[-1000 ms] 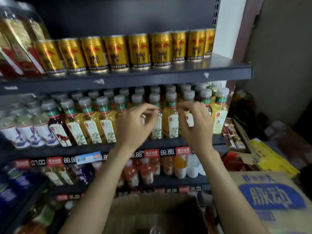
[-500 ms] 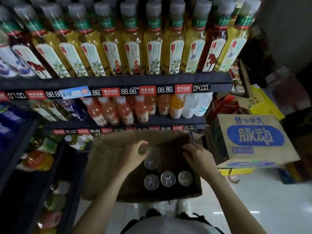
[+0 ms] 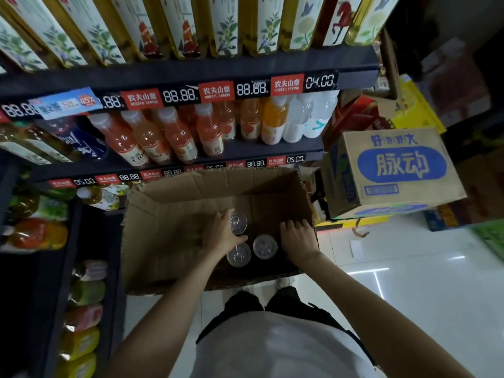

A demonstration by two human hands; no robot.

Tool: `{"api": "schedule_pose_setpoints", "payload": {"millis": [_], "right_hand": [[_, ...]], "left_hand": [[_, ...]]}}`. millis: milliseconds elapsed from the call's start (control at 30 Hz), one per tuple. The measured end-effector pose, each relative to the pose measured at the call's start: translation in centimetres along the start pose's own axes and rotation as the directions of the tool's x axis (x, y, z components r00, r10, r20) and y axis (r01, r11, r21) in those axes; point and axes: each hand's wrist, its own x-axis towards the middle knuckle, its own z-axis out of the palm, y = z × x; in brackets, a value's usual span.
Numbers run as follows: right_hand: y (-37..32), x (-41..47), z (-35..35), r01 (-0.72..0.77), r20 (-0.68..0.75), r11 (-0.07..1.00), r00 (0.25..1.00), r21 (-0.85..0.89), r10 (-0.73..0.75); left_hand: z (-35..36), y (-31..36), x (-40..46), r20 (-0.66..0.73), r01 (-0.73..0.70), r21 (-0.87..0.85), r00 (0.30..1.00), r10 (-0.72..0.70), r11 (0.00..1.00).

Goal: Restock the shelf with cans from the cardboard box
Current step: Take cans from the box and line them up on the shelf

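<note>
Both hands are down inside the open cardboard box [image 3: 174, 227], which sits on the floor [image 3: 409, 282] right in front of the shelf [image 3: 191, 69]. Left hand [image 3: 222, 236] has its fingers and thumb curled round the far can [image 3: 238, 222], gripping it by the top rim. Right hand [image 3: 298, 240] is at the box's right wall w/ fingers bent down; it covers whatever is under it, so can't tell if it grips anything. Two more cans stand upright near the box's near-right corner: one [image 3: 238, 254] just under the left hand's thumb, another [image 3: 265, 246] between the two hands, touching or nearly touching the first. Rest of the box floor on the left is bare cardboard.

Shelf above holds tea bottles [image 3: 226, 23] in a row, w/ red & black price tags [image 3: 216, 91] on the edge. Next level down: orange drink bottles [image 3: 177, 135] & white ones [image 3: 308, 118]. A closed carton w/ blue print [image 3: 392, 170] sits just right of the open box.
</note>
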Motion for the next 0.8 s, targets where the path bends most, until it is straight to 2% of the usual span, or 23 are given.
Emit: {"api": "schedule_pose_setpoints", "payload": {"millis": [67,200,267,333,400,433,500,567,600,633,667,800], "right_hand": [[-0.1,0.0,0.1,0.023,-0.024,1.000,0.999,-0.018,-0.023],[0.1,-1.0,-2.0,0.033,-0.197,0.999,0.980,-0.002,-0.032],[0.9,-1.9,-3.9,0.010,-0.282,0.996,0.959,0.088,0.015],[2.4,-3.0,-6.2,-0.027,-0.327,0.961,0.937,0.277,0.120],[4.2,-4.4,-8.9,-0.015,-0.334,0.833,0.912,0.553,0.239],[5.2,-5.1,-10.5,0.035,-0.330,0.712,0.901,0.701,0.281],[6.9,-6.0,-13.1,0.137,-0.275,0.386,0.903,0.912,0.331],[8.3,-6.3,-15.2,0.193,-0.199,0.052,0.920,0.980,0.337],[9.0,-6.3,-16.3,0.222,-0.193,-0.052,0.923,0.974,0.334],[9.7,-6.4,-17.5,0.257,-0.211,-0.101,0.920,0.961,0.330],[10.4,-6.6,-18.8,0.295,-0.249,-0.104,0.914,0.950,0.320],[13.1,-7.9,-24.7,0.481,-0.465,-0.004,0.850,0.877,0.248]], "left_hand": [[0.1,0.3,0.4,-0.037,0.007,-0.017,0.999,-0.008,1.000],[-0.5,0.0,0.7,-0.052,-0.013,-0.032,0.999,0.011,0.999],[-1.9,0.1,0.0,-0.095,-0.049,-0.074,0.995,0.042,0.996],[-4.0,0.7,-1.1,-0.179,-0.118,-0.117,0.979,0.096,0.986],[-6.8,2.2,-2.6,-0.284,-0.223,-0.237,0.947,0.152,0.945],[-8.2,3.0,-3.4,-0.320,-0.283,-0.337,0.931,0.174,0.898],[-11.1,4.9,-4.6,-0.350,-0.365,-0.495,0.914,0.203,0.788],[-13.6,7.0,-5.4,-0.414,-0.444,-0.517,0.878,0.239,0.732],[-14.9,8.1,-5.7,-0.444,-0.480,-0.506,0.858,0.260,0.717],[-16.2,9.4,-6.1,-0.470,-0.518,-0.488,0.834,0.288,0.702],[-17.4,10.8,-6.5,-0.500,-0.557,-0.466,0.807,0.315,0.688],[-22.0,16.3,-7.6,-0.624,-0.710,-0.349,0.663,0.413,0.612]]}}
